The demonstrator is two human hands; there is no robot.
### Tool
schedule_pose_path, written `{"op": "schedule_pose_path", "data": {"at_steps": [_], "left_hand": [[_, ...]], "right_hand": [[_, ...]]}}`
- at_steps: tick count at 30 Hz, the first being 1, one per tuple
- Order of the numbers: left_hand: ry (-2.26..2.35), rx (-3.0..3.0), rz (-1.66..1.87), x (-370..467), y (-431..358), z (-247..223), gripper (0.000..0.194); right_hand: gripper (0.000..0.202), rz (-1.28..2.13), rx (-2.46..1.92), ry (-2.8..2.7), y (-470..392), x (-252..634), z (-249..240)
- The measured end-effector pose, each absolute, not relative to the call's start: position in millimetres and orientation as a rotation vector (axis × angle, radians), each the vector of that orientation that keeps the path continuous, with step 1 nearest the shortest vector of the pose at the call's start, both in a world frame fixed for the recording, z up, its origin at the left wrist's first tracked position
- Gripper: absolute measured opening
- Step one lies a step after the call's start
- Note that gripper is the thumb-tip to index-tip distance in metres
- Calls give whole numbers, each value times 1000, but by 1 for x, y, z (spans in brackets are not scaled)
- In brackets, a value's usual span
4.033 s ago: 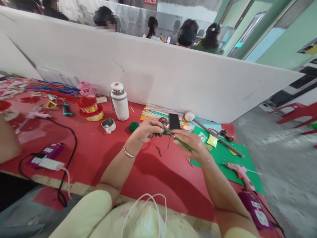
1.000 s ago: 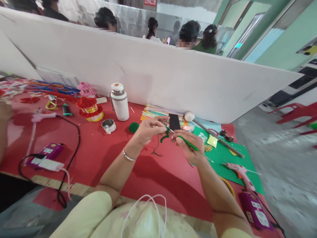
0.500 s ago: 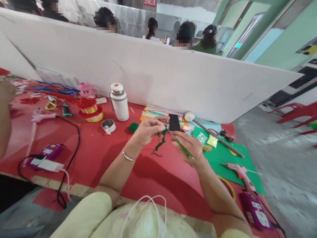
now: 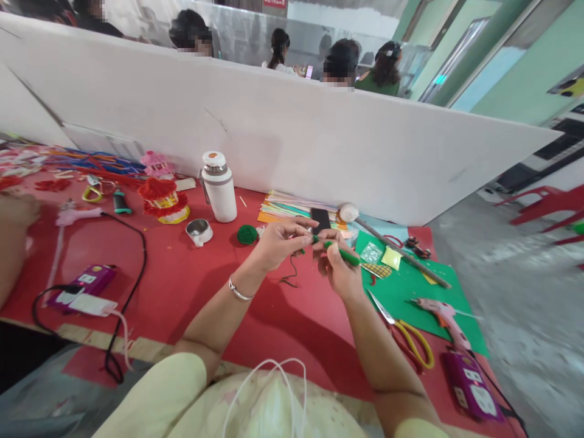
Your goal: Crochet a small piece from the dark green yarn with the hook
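My left hand (image 4: 283,242) pinches a small piece of dark green yarn work (image 4: 301,250) at its fingertips. A loose dark strand (image 4: 292,275) hangs below it over the red table. My right hand (image 4: 340,267) is closed on a green-handled hook (image 4: 349,256), whose thin tip meets the yarn between the two hands. Just left of my left hand lies a ball of green yarn (image 4: 247,234). A black phone (image 4: 320,220) rests behind my hands. How the hook passes through the yarn is too small to tell.
A white bottle (image 4: 220,190) and a metal cup (image 4: 199,232) stand left of centre. Yellow-handled scissors (image 4: 415,340), a pink glue gun (image 4: 444,316) and a purple power strip (image 4: 472,386) lie right. Another person's arm (image 4: 13,243) is at far left.
My right hand has turned and moved slightly left, its fingers now around the green handle, uncovering the scissors. The other person's arm at far left has lowered.
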State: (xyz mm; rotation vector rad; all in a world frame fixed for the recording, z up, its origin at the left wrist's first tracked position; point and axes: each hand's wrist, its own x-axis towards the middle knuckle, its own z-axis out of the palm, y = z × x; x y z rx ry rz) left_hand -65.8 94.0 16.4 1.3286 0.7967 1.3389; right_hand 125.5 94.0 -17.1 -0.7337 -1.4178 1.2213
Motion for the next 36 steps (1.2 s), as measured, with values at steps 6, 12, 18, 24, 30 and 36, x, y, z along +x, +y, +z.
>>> {"op": "schedule_pose_path", "data": {"at_steps": [6, 12, 18, 24, 30, 36], "left_hand": [[1060, 1835, 1485, -67, 90, 20, 13], [1015, 1950, 1451, -66, 85, 22, 13], [960, 1959, 1437, -67, 83, 24, 16], [955, 1787, 1387, -66, 86, 26, 16], [859, 1427, 1550, -58, 90, 19, 15], [739, 1144, 1454, -58, 92, 13, 36]], "right_hand": [[41, 1353, -708, -1259, 97, 121, -13], [44, 1363, -661, -1310, 95, 123, -12], [48, 1444, -560, -1345, 99, 121, -16], [52, 1356, -605, -1312, 102, 119, -16], [45, 1109, -642, -1375, 99, 113, -24], [35, 1075, -618, -1340, 90, 109, -26]]}}
